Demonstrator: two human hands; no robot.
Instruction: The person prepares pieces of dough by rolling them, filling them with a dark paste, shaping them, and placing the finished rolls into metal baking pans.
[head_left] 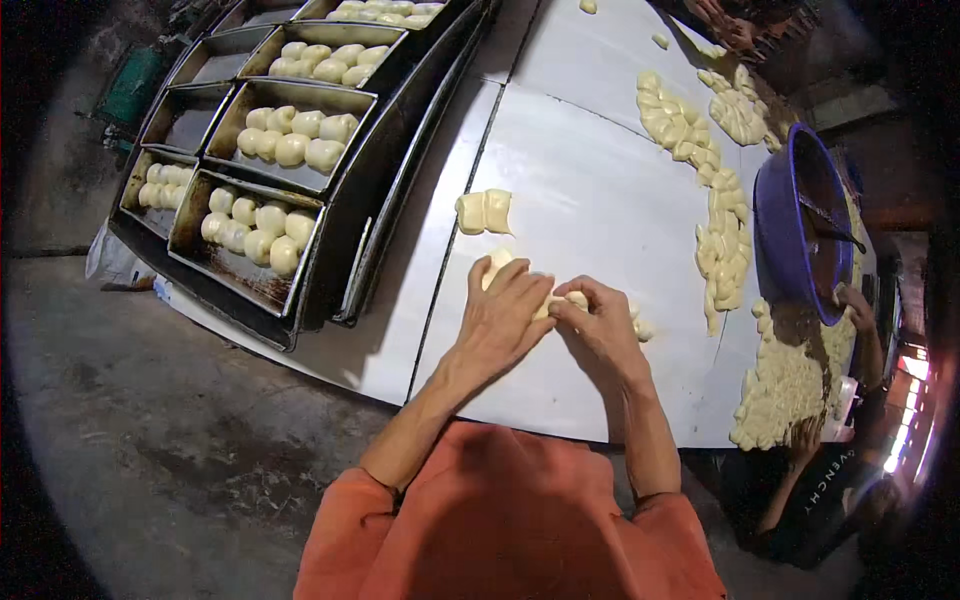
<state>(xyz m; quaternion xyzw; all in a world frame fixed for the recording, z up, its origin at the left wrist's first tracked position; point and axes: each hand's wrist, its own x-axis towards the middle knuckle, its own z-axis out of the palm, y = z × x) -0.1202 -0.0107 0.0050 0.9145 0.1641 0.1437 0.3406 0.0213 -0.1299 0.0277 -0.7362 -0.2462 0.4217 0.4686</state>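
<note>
Both hands are on a small piece of pale yellow dough (544,308) on the white tabletop. My left hand (500,310) curves over its left side, and some dough (497,266) shows past the fingers. With thumb and fingers drawn together, my right hand (603,325) pinches its right end. More small dough bits (641,325) lie just beyond the right hand, partly covered by it. Farther off, a flattened dough piece with a crease (485,212) rests alone on the table.
Black metal pans (290,137) on the left hold rows of dough balls (258,232); some pans are bare. Strips of cut dough (722,235) run along the right. A purple basin (785,230) stands there, with another person's hand (853,305) at its rim and dough (790,385) nearby.
</note>
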